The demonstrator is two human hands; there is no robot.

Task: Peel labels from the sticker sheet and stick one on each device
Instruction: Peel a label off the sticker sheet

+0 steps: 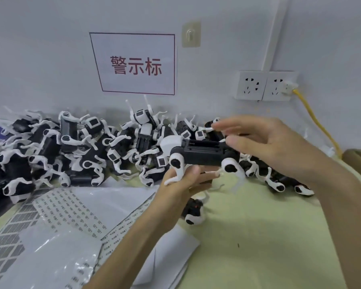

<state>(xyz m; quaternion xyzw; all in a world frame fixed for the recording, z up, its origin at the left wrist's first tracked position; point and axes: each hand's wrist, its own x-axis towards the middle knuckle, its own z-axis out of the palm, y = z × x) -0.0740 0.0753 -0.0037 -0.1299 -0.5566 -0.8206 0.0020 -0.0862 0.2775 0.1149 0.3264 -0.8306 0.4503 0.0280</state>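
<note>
I hold a black-and-white robot-dog device [202, 153] belly-up above the table. My left hand [188, 180] grips it from below, fingers curled round its underside near the front leg. My right hand [265, 140] is over its rear end, thumb and fingers close to the black body; whether a label is under the fingertips is hidden. Sticker sheets [71, 211] with rows of small labels lie at the lower left. One more device [194, 211] lies on the table under my left hand.
A big heap of the same devices [81, 147] fills the back of the yellow-green table [258, 236], along the wall. Grey-labelled sheets [6, 243] and white paper [167, 257] lie at the front left. Wall sockets [265, 85] and a yellow cable [317, 119] are at the right.
</note>
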